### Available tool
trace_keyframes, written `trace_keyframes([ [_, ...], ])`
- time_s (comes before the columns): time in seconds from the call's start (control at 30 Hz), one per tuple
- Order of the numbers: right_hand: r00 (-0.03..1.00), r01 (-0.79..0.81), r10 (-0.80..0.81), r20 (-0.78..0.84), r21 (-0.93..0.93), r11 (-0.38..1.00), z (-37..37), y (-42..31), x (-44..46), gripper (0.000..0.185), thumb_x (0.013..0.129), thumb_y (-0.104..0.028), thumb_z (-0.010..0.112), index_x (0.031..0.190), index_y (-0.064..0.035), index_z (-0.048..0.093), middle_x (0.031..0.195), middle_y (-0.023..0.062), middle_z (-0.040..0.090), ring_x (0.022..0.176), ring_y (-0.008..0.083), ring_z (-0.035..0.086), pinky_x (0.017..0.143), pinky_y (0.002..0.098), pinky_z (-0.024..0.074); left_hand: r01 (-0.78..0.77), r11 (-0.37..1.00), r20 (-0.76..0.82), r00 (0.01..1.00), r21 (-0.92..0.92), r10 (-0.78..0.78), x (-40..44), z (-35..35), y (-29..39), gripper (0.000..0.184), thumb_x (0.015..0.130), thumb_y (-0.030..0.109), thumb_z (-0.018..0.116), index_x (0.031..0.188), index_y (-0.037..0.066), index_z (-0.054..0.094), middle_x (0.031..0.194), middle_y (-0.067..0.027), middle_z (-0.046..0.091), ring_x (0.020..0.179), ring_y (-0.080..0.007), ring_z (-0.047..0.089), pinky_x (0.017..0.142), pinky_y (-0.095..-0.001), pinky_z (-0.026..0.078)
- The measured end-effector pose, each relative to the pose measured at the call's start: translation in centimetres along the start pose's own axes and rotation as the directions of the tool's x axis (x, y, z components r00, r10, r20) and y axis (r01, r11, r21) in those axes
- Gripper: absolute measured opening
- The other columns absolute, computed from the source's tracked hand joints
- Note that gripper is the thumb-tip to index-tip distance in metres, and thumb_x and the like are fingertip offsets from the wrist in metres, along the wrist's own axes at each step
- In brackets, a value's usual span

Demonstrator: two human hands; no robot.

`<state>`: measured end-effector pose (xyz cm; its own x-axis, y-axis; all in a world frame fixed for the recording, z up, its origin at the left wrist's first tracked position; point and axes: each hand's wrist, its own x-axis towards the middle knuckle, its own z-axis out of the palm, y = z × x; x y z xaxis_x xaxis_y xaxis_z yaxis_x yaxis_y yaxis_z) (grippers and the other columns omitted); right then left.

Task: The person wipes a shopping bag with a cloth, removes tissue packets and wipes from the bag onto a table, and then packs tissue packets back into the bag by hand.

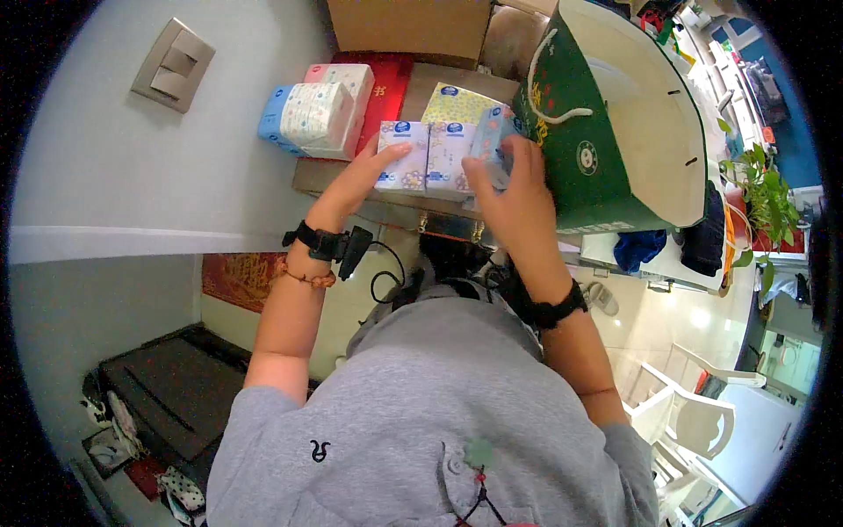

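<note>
Two white-and-lilac tissue packs stand side by side on a low cabinet top. My left hand grips the left tissue pack, its thumb over the face and the other fingers mostly hidden at the side. Against the other lilac pack leans a light-blue tissue pack, slightly tilted. My right hand is closed around this blue pack, thumb on its near left side and fingers on the right. Behind them lies a yellow patterned tissue pack.
Pink and blue wrapped tissue packs sit at the left by the wall, beside a red flat item. A large green paper bag stands close on the right. A cardboard box is behind. A wall switch is at upper left.
</note>
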<state>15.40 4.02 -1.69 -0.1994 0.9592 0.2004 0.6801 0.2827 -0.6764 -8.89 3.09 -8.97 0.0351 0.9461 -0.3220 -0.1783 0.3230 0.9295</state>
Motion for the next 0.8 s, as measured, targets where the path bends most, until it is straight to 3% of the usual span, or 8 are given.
trace_keyframes([
  [0.1, 0.998, -0.014, 0.016, 0.056, -0.05, 0.999, 0.1, 0.4, 1.2, 0.05, 0.082, -0.038, 0.068, 0.114, -0.0056, 0.047, 0.127, 0.0278, 0.046, 0.099, 0.0464, 0.059, 0.078, 0.0491, 0.0539, -0.016, 1.0, -0.015, 1.0, -0.003, 0.016, -0.4, 0.5, 0.3, 0.06, 0.09, 0.034, 0.065, 0.136, 0.002, 0.044, 0.124, -0.0083, 0.058, 0.111, -0.0156, 0.056, 0.097, -0.0302, 0.043],
  [0.2, 0.999, 0.03, -0.032, -0.004, -0.25, 0.968, -0.5, -0.4, 0.6, 0.044, 0.082, -0.033, 0.066, 0.111, -0.0052, 0.048, 0.122, 0.0263, 0.048, 0.097, 0.0442, 0.06, 0.072, 0.0477, 0.0549, -0.021, 1.0, -0.025, 0.999, 0.0, 0.021, -0.5, 0.5, 0.5, 0.059, 0.09, 0.034, 0.065, 0.136, 0.002, 0.045, 0.123, -0.0083, 0.059, 0.111, -0.0157, 0.056, 0.097, -0.0305, 0.044],
  [0.3, 0.983, 0.155, -0.18, -0.025, -0.401, 0.903, -1.0, -0.6, -0.9, 0.043, 0.082, -0.029, 0.067, 0.113, -0.0049, 0.049, 0.125, 0.0276, 0.047, 0.102, 0.0443, 0.058, 0.074, 0.0476, 0.0552, -0.024, 1.0, -0.006, 1.0, -0.014, 0.023, -0.3, 0.2, 0.2, 0.059, 0.09, 0.033, 0.065, 0.136, 0.002, 0.045, 0.123, -0.0083, 0.059, 0.111, -0.0158, 0.056, 0.096, -0.0306, 0.044],
  [0.4, 0.979, 0.204, -0.198, 0.054, -0.371, 0.906, 0.0, 1.1, -2.4, 0.049, 0.083, -0.028, 0.068, 0.121, -0.0043, 0.047, 0.129, 0.0278, 0.045, 0.105, 0.0453, 0.056, 0.078, 0.047, 0.0549, -0.001, 1.0, -0.022, 1.0, -0.026, 0.001, -0.3, 0.2, 0.1, 0.057, 0.091, 0.033, 0.065, 0.135, 0.002, 0.045, 0.122, -0.0082, 0.059, 0.11, -0.0158, 0.057, 0.096, -0.0304, 0.044],
  [0.5, 0.956, 0.285, -0.293, 0.015, -0.281, 0.916, -0.9, 1.5, -3.8, 0.062, 0.084, -0.029, 0.068, 0.134, -0.0046, 0.04, 0.132, 0.0289, 0.043, 0.107, 0.0465, 0.056, 0.082, 0.0458, 0.0544, 0.046, 0.999, -0.024, 0.999, -0.013, -0.046, -0.5, 0.0, 0.8, 0.057, 0.091, 0.033, 0.065, 0.134, 0.002, 0.046, 0.122, -0.0081, 0.059, 0.11, -0.0158, 0.057, 0.096, -0.0301, 0.045],
  [0.7, 0.974, 0.122, -0.104, 0.201, -0.083, 0.989, -2.1, 4.0, -6.1, 0.081, 0.086, -0.023, 0.068, 0.15, -0.0119, 0.02, 0.138, 0.0326, 0.035, 0.112, 0.0478, 0.054, 0.085, 0.0458, 0.0538, 0.035, 0.999, 0.041, 0.999, 0.013, -0.036, -0.1, 0.0, 1.3, 0.06, 0.09, 0.033, 0.067, 0.135, 0.001, 0.043, 0.123, -0.0082, 0.059, 0.11, -0.015, 0.058, 0.095, -0.0298, 0.046],
  [0.8, 0.974, 0.121, -0.09, 0.21, -0.142, 0.982, 0.3, 5.1, -5.7, 0.079, 0.086, -0.018, 0.066, 0.151, -0.0188, 0.022, 0.138, 0.0326, 0.034, 0.112, 0.0476, 0.055, 0.084, 0.0462, 0.0546, 0.041, 0.999, 0.03, 0.999, 0.032, -0.042, -0.2, 0.4, 1.7, 0.061, 0.09, 0.033, 0.067, 0.136, 0.001, 0.042, 0.123, -0.0083, 0.059, 0.109, -0.0148, 0.058, 0.095, -0.0294, 0.046],
])
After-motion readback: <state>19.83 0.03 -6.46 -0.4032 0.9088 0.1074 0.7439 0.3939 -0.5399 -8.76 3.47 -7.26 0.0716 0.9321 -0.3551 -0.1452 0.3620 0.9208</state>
